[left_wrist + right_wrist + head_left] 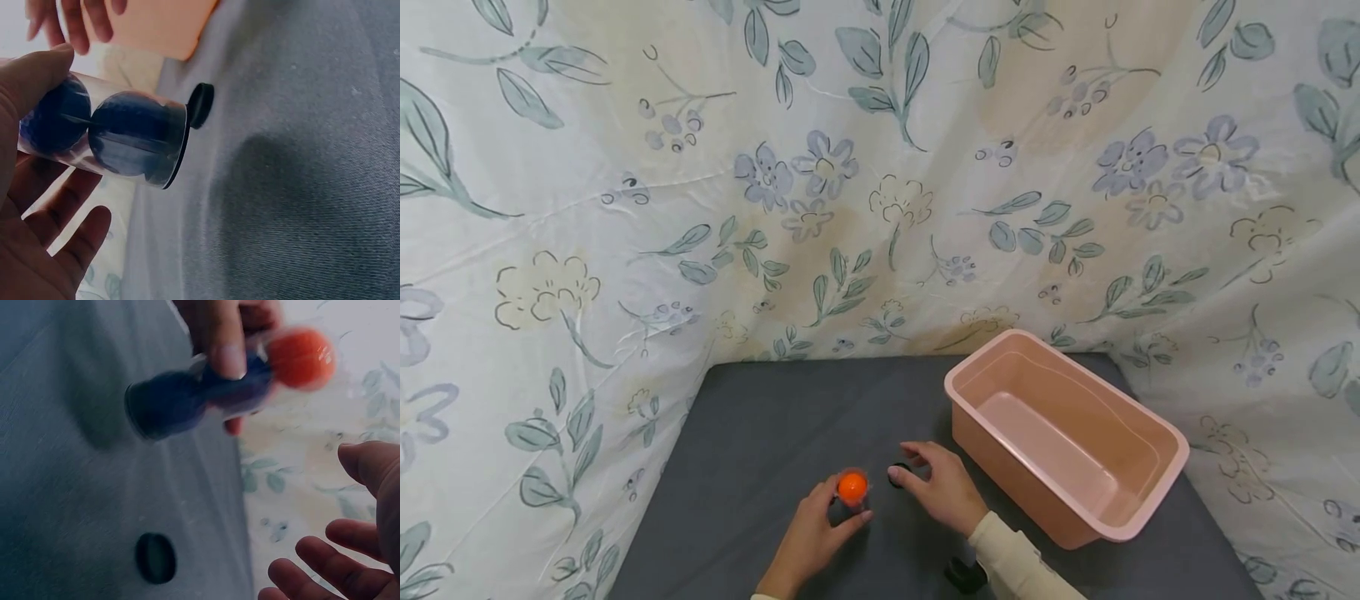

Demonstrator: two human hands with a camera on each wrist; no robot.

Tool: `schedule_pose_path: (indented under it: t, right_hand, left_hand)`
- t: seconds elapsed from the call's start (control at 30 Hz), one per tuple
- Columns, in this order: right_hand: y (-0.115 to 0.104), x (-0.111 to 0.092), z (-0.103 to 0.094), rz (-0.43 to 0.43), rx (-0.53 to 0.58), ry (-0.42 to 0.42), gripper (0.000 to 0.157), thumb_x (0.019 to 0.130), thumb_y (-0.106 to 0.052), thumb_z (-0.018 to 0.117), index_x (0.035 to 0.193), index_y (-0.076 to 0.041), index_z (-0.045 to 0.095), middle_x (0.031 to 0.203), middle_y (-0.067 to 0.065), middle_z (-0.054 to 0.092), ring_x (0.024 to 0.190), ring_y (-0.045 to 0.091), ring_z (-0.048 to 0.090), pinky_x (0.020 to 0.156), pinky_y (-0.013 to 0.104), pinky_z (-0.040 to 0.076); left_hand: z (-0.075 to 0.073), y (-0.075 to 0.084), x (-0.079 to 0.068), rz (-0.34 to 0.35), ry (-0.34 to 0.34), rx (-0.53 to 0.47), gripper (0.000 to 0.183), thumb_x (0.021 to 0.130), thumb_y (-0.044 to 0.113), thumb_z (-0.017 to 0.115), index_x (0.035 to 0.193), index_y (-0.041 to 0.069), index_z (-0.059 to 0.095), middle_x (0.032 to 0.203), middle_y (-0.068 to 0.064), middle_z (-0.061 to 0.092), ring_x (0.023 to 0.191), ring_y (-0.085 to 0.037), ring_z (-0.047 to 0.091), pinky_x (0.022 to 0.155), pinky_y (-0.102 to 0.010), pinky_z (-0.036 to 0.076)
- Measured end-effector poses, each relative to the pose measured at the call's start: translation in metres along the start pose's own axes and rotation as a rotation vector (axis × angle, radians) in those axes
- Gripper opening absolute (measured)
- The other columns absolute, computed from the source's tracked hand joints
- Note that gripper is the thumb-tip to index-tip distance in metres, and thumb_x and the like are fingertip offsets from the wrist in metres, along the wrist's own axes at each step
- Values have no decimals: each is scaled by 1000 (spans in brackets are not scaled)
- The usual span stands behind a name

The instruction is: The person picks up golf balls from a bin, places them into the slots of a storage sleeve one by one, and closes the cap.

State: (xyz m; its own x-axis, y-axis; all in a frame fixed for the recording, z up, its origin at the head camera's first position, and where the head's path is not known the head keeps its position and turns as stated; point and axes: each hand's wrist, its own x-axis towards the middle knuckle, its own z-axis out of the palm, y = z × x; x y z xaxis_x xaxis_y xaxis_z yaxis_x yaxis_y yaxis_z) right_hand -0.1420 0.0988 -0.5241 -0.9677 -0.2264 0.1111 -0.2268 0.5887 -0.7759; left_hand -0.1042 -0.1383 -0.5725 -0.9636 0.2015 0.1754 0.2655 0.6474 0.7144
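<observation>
My left hand [815, 532] grips a clear tube [175, 164] between thumb and fingers, holding it upright. Inside are two dark blue balls [129, 132], one above the other, with an orange ball [852, 487] at the top end. A round black lid [156, 558] lies on the grey cloth to the right of the tube. Over that lid hovers my right hand [946, 487], fingers relaxed and spread apart, holding nothing. In the head view its thumb and fingers partly overlap the lid.
A pink rectangular tub [1067, 433] stands on the dark cloth-covered table [775, 425], right of my right hand. Floral fabric [880, 250] hangs behind the table and along both sides. A black object [964, 575] shows beside the right sleeve [1018, 560].
</observation>
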Motion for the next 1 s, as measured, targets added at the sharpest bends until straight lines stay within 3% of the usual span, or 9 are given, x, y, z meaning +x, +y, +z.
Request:
schedule_pose_path:
  t: [0.27,0.5,0.83,1.0]
  right_hand:
    - [24,11,20,55,-60,-10,57,83,-55,69,128,-19,62,117,1,65,102,20,64,88,42,54]
    - [37,21,35,73,-164,-19,60,81,-47,75,128,-13,61,122,7,62,111,26,60,97,48,48]
    - [47,32,52,113,-240,-83,70,75,-48,80,132,-13,58,120,10,59,109,27,58,96,48,48]
    - [55,32,58,109,-261,-69,69,74,-43,82,132,-13,58,119,12,59,107,28,58,93,48,49]
  left_hand:
    - [4,-8,-2,-37,-34,0,56,81,49,74,128,27,54,105,19,63,97,-4,61,85,-37,52]
    - [9,-14,-4,-65,-86,-18,56,82,53,71,128,27,54,103,20,64,97,-4,61,85,-40,51]
    - [15,-24,-8,-39,-108,-40,51,82,45,74,126,32,53,100,22,62,93,1,60,87,-39,51]
    - [19,-28,-9,-20,-98,-51,50,82,45,74,127,35,52,103,23,62,95,1,59,87,-38,51]
